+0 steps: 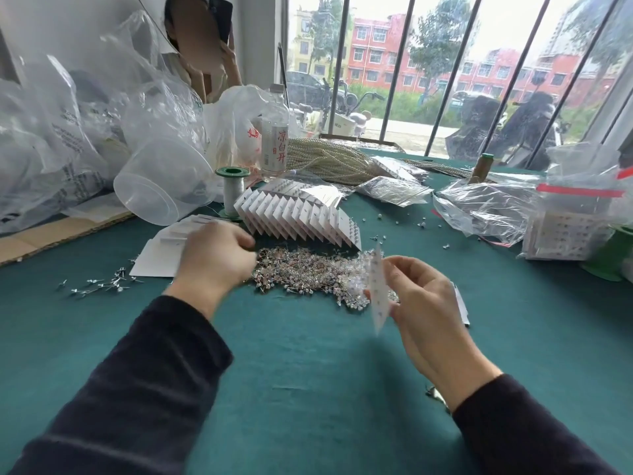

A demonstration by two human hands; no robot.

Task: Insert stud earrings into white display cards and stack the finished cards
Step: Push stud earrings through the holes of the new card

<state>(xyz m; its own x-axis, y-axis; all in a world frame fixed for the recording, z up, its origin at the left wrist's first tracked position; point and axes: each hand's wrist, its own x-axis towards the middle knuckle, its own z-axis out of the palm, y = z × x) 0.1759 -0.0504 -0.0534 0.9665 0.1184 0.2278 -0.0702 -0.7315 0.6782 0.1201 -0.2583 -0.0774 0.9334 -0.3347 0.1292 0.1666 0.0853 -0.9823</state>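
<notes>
Centre-right, the card looks thin, light and bendy; your right hand pinches its edge. Your left hand curls at the stud pile, centre; contents cannot tell. Studs probably slippery: pinch the head.

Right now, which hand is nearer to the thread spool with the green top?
Left. The left hand is just in front of the spool, at the left edge of the stud pile. The right hand, holding a white card, is far off to the spool's right.
</notes>
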